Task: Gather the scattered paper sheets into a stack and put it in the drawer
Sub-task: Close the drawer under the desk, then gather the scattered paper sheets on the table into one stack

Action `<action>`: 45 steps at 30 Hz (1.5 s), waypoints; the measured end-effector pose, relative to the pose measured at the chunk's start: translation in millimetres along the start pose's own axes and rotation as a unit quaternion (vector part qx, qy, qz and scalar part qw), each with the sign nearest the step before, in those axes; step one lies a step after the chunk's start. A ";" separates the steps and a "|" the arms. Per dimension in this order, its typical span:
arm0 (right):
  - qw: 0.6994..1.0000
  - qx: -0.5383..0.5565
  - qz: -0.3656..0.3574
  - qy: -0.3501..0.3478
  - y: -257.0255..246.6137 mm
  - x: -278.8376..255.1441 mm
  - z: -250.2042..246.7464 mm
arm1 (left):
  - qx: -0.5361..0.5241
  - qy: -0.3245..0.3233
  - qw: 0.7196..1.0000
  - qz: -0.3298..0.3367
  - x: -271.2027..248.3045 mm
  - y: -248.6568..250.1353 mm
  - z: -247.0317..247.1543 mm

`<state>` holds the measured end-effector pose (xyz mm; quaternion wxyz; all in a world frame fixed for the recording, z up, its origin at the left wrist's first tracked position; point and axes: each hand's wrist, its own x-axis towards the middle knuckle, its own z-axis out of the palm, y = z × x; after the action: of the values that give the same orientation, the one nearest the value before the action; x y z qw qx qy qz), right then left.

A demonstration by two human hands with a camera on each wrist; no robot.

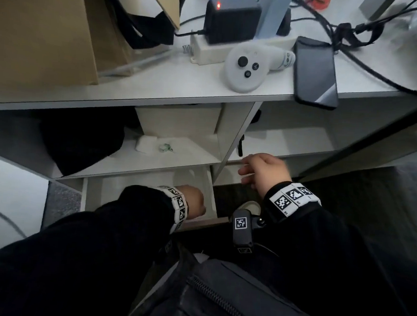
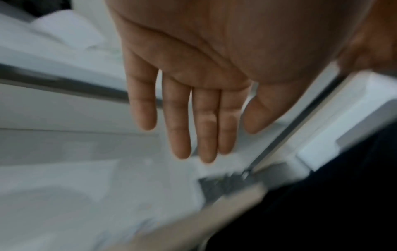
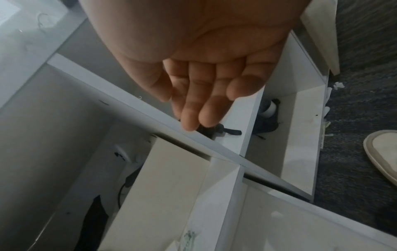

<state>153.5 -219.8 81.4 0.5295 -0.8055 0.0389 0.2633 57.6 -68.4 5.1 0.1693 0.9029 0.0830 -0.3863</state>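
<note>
Head view: I'm looking down at a white shelf unit. At twelve o'clock on its top sit a black adapter with a red light, a white controller and a dark phone overhanging the edge at one o'clock; I can't read any brand on them. The wrist bands carry black-and-white square codes with tiny print too small to make out. My left hand hangs inside the open drawer at six o'clock; white paper lies in the drawer just beyond it. My right hand hovers at four o'clock by the shelf divider, fingers loosely bent, holding nothing. A black bag fills the shelf at nine o'clock.

Left wrist view, blurred: my fingers are straight and together, empty, above pale sheets in the drawer; whether they touch the paper I can't tell. The drawer's edge runs past at four o'clock.

Right wrist view: palm up close, fingers relaxed, gripping nothing, over the shelf edge. A pale shoe sits on dark carpet at three o'clock.
</note>
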 end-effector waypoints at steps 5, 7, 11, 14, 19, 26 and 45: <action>0.998 -0.003 -0.055 0.034 -23.3 -20.9 -40.2 | -0.088 0.134 0.981 0.112 -21.3 53.9 -56.9; 0.995 -0.005 -0.082 0.057 -33.3 -33.3 -64.4 | -0.102 0.165 0.970 0.144 -33.2 80.0 -76.5; 0.986 -0.013 -0.134 0.102 -47.8 -68.3 -120.7 | -0.103 0.237 0.944 0.203 -62.5 139.6 -106.7; 0.975 -0.031 -0.171 0.139 -51.3 -105.6 -165.7 | -0.110 0.274 0.919 0.261 -91.2 190.5 -122.1; 0.943 -0.095 -0.229 0.222 -42.0 -185.0 -245.0 | -0.135 0.292 0.878 0.353 -145.5 284.2 -129.4; 0.896 -0.100 -0.219 0.372 -12.3 -303.6 -345.6 | -0.106 0.263 0.835 0.472 -225.4 414.5 -109.3; 0.815 0.062 -0.118 0.564 82.0 -442.6 -548.3 | -0.115 0.116 0.789 0.592 -283.3 644.8 -29.3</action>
<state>-44.3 -830.2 383.9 0.4902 -0.7769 0.2518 -0.3046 63.3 -661.9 385.2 0.4562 0.7872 -0.4050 -0.0902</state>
